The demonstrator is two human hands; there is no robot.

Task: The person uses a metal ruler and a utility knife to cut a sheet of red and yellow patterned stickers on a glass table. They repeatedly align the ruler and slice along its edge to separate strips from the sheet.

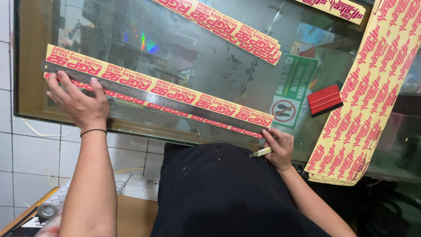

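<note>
Steel ruler [153, 97] pinned along sticker strip [175, 94] by spread left hand [79, 103]; right hand [277, 149] pinches knife [261, 152] at its end

Brushed steel ruler [153, 97] lies on glossy sticker strip [175, 94] over reflective glass [197, 57].

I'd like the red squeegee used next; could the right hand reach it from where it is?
Probably yes: the red squeegee lies on bare glass up-right of the right hand, nothing between, but that hand grips a cutter.

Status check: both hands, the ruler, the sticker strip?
Left hand pressing steel ruler flat on yellow-and-red sticker strip. Right hand gripping cutter at the strip's right end. Red squeegee lies apart on glass top.
</note>
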